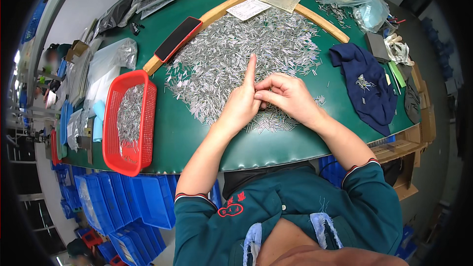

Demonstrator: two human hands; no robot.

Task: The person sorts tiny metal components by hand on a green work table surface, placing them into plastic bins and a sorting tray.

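A wide heap of small, shiny metal pins point(212, 54) covers the middle of the green table. Over its near part, my two hands meet. My left hand point(240, 99) points its index finger up and away while its other fingers curl under, mostly hidden. Thumb and fingertips of my right hand point(288, 96) are pinched together against the left hand's inner side. Whatever lies between the fingers is too small or too covered to make out. Left of the heap, a red plastic basket point(109, 118) contains more of the same pins.
Wooden strips point(320, 22) border the heap's far side, with a red-edged black tablet-shaped thing point(178, 38) and a paper slip point(248, 8) on them. A dark blue cloth point(364, 103) bearing some pins lies right. Blue bins point(152, 199) stand below the table's left edge.
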